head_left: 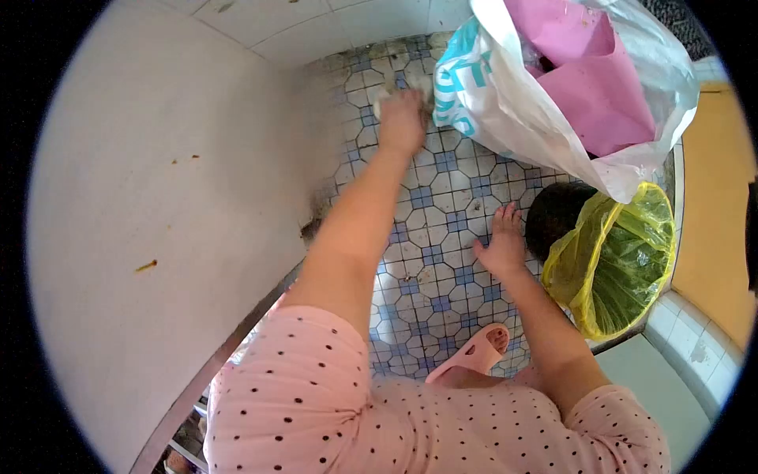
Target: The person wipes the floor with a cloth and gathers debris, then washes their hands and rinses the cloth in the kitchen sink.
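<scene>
My left hand (403, 125) is pressed down on the tiled floor (454, 201) near the back wall, closed on a pale cloth (382, 101). The cloth is blurred, and much of it is hidden under the hand. My right hand (504, 243) has its fingers spread and leans toward the floor beside a dark bin (554, 213). Whether its fingertips touch the bin I cannot tell. A yellow bin bag (604, 272) lines a bin opening just right of my right forearm.
A white plastic bag (505, 110) holding pink sheet-like material (588, 87) stands right of my left hand. A pale panel (181, 189) with brown spots rises on the left. White wall tiles (379, 22) bound the back. My foot wears a pink slipper (466, 355).
</scene>
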### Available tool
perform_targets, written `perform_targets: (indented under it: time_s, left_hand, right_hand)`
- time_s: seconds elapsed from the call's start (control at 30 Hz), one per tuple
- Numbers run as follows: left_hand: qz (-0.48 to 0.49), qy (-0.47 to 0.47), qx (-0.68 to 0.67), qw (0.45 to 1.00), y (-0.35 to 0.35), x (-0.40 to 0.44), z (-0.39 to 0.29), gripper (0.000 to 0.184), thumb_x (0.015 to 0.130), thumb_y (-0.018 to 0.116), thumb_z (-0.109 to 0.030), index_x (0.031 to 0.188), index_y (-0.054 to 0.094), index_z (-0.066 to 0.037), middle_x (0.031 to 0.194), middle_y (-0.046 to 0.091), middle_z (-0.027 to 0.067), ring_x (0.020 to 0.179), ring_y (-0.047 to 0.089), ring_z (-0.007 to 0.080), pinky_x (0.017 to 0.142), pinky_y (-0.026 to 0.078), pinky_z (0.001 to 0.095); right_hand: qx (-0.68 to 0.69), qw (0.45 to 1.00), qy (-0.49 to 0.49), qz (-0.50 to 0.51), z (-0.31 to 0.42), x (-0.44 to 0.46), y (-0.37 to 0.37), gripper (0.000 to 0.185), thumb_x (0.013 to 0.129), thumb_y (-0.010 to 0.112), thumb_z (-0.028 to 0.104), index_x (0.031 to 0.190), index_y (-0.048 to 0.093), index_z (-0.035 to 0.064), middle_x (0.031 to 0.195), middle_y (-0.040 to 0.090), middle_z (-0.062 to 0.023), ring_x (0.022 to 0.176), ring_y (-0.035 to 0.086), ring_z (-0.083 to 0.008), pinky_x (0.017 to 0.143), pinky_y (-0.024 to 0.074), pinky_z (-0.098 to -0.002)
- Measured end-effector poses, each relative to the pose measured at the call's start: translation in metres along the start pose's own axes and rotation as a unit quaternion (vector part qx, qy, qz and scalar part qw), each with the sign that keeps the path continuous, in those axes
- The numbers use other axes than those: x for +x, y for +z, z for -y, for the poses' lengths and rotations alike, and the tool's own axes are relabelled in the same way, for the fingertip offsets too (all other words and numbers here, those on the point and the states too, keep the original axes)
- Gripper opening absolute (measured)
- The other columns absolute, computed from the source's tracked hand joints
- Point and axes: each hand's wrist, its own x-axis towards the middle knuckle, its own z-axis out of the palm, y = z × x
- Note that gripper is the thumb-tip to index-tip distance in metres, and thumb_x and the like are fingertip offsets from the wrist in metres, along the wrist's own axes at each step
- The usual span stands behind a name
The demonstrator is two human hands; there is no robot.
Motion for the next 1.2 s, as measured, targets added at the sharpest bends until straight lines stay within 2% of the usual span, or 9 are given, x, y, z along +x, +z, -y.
perform_targets:
  time_s: [0.13, 0.3, 0.37, 0.53, 0.7, 0.83, 0.97, 1.03, 1.2]
  left_hand:
    - [0.131, 0.006, 0.026, 0.991, -0.035, -0.109, -0.032, 0.031, 0.081, 0.054, -0.005, 0.111, 0.061, -0.007, 0.112, 0.058, 0.0109, 0.114, 0.051, 0.0282, 0.098, 0.038, 0.0435]
    - [0.106, 0.113, -0.08, 0.985, -0.063, -0.198, 0.0, 0.038, 0.077, 0.056, 0.0, 0.114, 0.058, -0.008, 0.109, 0.058, 0.0125, 0.111, 0.052, 0.0314, 0.096, 0.041, 0.0433]
    - [0.027, -0.11, 0.005, 0.994, -0.066, -0.139, 0.019, 0.032, 0.078, 0.056, -0.002, 0.11, 0.06, -0.006, 0.109, 0.059, 0.0155, 0.109, 0.053, 0.0354, 0.094, 0.042, 0.0439]
    - [-0.115, -0.151, -0.006, 0.982, -0.113, 0.022, 0.105, 0.037, 0.092, 0.039, -0.008, 0.123, 0.058, -0.006, 0.125, 0.057, 0.0194, 0.113, 0.054, 0.0366, 0.097, 0.042, 0.0467]
    - [-0.024, -0.229, 0.076, 0.97, -0.066, -0.081, 0.117, 0.036, 0.085, 0.047, -0.003, 0.118, 0.06, -0.01, 0.121, 0.056, 0.018, 0.115, 0.051, 0.0385, 0.097, 0.042, 0.047]
    - [0.103, -0.134, 0.08, 0.982, -0.045, -0.255, 0.04, 0.038, 0.08, 0.053, 0.0, 0.114, 0.063, -0.013, 0.118, 0.056, 0.0168, 0.116, 0.048, 0.04, 0.097, 0.042, 0.0472]
    - [0.268, -0.007, 0.034, 0.963, -0.09, -0.263, -0.011, 0.045, 0.075, 0.055, 0.005, 0.114, 0.063, -0.015, 0.117, 0.057, 0.0148, 0.117, 0.048, 0.0371, 0.097, 0.042, 0.0475]
    - [0.024, 0.033, 0.07, 0.997, -0.07, -0.218, 0.03, 0.05, 0.074, 0.054, 0.007, 0.119, 0.061, -0.014, 0.119, 0.057, 0.0149, 0.116, 0.049, 0.0355, 0.096, 0.042, 0.0479]
    - [0.027, -0.241, 0.106, 0.964, -0.066, -0.109, 0.07, 0.046, 0.082, 0.053, -0.003, 0.127, 0.055, -0.01, 0.128, 0.052, 0.0187, 0.118, 0.048, 0.0369, 0.098, 0.04, 0.0486]
  right_hand:
    - [-0.003, 0.999, 0.014, 0.042, -0.002, -0.002, -0.017, 0.086, 0.082, 0.065, 0.036, 0.143, 0.024, -0.0076, 0.153, 0.013, -0.029, 0.141, 0.019, -0.0425, 0.116, 0.0216, -0.0419]
    - [-0.006, 0.998, 0.021, 0.052, -0.001, 0.0, -0.014, 0.087, 0.082, 0.065, 0.034, 0.144, 0.021, -0.0077, 0.153, 0.014, -0.0289, 0.14, 0.021, -0.0424, 0.116, 0.0215, -0.0423]
    - [-0.014, 0.999, 0.014, 0.046, 0.003, -0.004, -0.017, 0.086, 0.082, 0.065, 0.034, 0.144, 0.021, -0.0076, 0.152, 0.014, -0.0291, 0.14, 0.021, -0.0428, 0.116, 0.0212, -0.0428]
    - [-0.012, 1.0, 0.006, 0.023, -0.004, -0.002, -0.009, 0.086, 0.08, 0.064, 0.037, 0.143, 0.026, -0.0096, 0.151, 0.016, -0.0314, 0.14, 0.02, -0.0454, 0.115, 0.0208, -0.0456]
    - [0.026, 0.998, 0.028, 0.042, 0.002, 0.001, -0.012, 0.088, 0.081, 0.064, 0.038, 0.143, 0.025, -0.0093, 0.151, 0.016, -0.0314, 0.14, 0.018, -0.0463, 0.115, 0.0201, -0.0466]
    - [0.022, 0.998, 0.035, 0.041, 0.004, 0.002, -0.015, 0.088, 0.081, 0.064, 0.039, 0.143, 0.025, -0.009, 0.151, 0.016, -0.0314, 0.14, 0.017, -0.046, 0.115, 0.0196, -0.047]
    - [0.025, 0.999, 0.011, 0.027, -0.001, 0.0, -0.009, 0.086, 0.081, 0.064, 0.035, 0.144, 0.023, -0.0077, 0.152, 0.015, -0.0303, 0.14, 0.019, -0.045, 0.116, 0.0196, -0.0461]
    - [-0.005, 0.999, 0.007, 0.03, -0.004, -0.004, -0.009, 0.086, 0.083, 0.063, 0.034, 0.145, 0.02, -0.0073, 0.153, 0.013, -0.0286, 0.141, 0.018, -0.0426, 0.116, 0.0207, -0.044]
    - [-0.002, 0.999, 0.02, 0.032, -0.002, -0.002, -0.007, 0.086, 0.082, 0.063, 0.033, 0.145, 0.021, -0.0074, 0.152, 0.014, -0.0299, 0.14, 0.02, -0.0445, 0.115, 0.0203, -0.045]
